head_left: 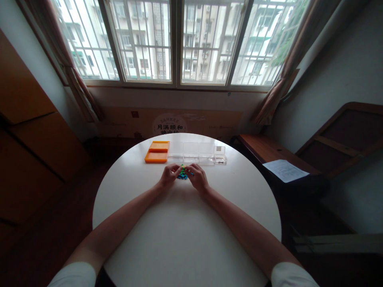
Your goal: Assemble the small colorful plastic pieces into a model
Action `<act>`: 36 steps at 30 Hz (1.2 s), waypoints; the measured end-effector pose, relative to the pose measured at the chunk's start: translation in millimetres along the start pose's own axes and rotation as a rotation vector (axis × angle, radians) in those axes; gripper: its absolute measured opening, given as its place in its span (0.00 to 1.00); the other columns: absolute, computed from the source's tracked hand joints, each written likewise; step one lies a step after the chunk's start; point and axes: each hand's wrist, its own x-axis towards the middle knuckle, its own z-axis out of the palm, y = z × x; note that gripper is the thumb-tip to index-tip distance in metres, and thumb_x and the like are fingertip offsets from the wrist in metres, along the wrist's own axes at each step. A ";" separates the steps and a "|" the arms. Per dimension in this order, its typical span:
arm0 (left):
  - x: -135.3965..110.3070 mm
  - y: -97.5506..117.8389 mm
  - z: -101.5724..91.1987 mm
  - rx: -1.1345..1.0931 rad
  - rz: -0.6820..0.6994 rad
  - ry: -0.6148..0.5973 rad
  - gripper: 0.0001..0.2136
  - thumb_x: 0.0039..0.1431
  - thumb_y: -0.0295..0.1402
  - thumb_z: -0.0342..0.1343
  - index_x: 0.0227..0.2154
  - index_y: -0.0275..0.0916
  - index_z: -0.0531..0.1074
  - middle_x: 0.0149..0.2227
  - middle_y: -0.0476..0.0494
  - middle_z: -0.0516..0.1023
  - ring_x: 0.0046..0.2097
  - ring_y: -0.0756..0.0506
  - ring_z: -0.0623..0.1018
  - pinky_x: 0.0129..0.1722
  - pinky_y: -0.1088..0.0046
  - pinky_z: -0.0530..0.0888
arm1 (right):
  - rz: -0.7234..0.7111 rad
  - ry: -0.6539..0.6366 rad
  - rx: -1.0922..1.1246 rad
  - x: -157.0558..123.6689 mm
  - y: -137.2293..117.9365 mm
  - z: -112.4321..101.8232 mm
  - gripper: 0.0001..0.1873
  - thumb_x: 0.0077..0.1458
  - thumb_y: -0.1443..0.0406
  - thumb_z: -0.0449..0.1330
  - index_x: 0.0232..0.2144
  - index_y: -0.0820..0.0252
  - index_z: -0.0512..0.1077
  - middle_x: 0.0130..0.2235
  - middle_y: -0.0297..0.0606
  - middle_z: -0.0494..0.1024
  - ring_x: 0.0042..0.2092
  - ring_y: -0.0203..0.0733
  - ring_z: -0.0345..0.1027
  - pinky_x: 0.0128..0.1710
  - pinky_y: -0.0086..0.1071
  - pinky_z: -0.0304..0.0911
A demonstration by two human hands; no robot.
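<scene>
A small heap of tiny green, blue and yellow pieces [182, 174] lies on the white round table [182, 239], between my two hands. On its left side, my left hand [168, 175] has its thumb and fingers pinched together at the heap's edge. My right hand [198, 177] curls in from the other side, fingertips also pinched and nearly meeting the left ones above the pieces. Whatever is between the fingertips is too small to make out.
Behind the hands stand an open orange case [157, 155], a row of clear plastic boxes [191, 151] and a smaller clear box [220, 160] with something inside. To the right, a paper sheet [285, 170] lies on a wooden surface [263, 145]. A barred window fills the back.
</scene>
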 end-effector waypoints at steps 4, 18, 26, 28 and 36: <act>1.0 -1.2 1.1 -0.029 -0.009 -0.003 0.13 0.53 0.38 0.52 0.26 0.32 0.73 0.25 0.44 0.74 0.26 0.50 0.72 0.27 0.75 0.69 | 0.010 0.009 -0.002 0.3 -1.1 -0.7 0.11 0.55 0.65 0.53 0.39 0.53 0.72 0.33 0.39 0.72 0.38 0.41 0.64 0.39 0.32 0.60; 0.8 -2.0 -0.8 -0.011 0.038 -0.003 0.10 0.52 0.36 0.54 0.34 0.37 0.74 0.31 0.45 0.72 0.27 0.52 0.72 0.24 0.79 0.69 | 0.083 0.068 0.057 0.1 2.9 2.7 0.10 0.55 0.64 0.53 0.38 0.54 0.73 0.32 0.38 0.72 0.36 0.40 0.66 0.37 0.30 0.60; 0.9 -5.1 -0.1 0.002 0.041 0.014 0.10 0.52 0.37 0.54 0.33 0.37 0.74 0.30 0.46 0.71 0.27 0.52 0.72 0.25 0.79 0.69 | 0.081 0.052 0.046 -0.5 6.3 4.6 0.11 0.55 0.64 0.53 0.39 0.55 0.73 0.32 0.38 0.72 0.36 0.39 0.66 0.36 0.29 0.60; 0.9 -5.0 -0.1 0.003 0.041 0.014 0.10 0.52 0.37 0.54 0.33 0.37 0.74 0.30 0.46 0.71 0.27 0.52 0.73 0.25 0.78 0.69 | 0.084 0.054 0.043 -0.7 6.9 4.9 0.11 0.55 0.64 0.53 0.39 0.55 0.72 0.33 0.38 0.72 0.36 0.39 0.66 0.36 0.29 0.60; 0.5 -4.4 -0.3 0.012 0.041 0.009 0.11 0.52 0.38 0.54 0.33 0.36 0.75 0.30 0.45 0.72 0.28 0.51 0.72 0.26 0.78 0.69 | 0.073 0.063 0.033 -0.6 9.0 6.1 0.10 0.55 0.63 0.53 0.36 0.56 0.73 0.31 0.38 0.72 0.35 0.40 0.65 0.36 0.30 0.60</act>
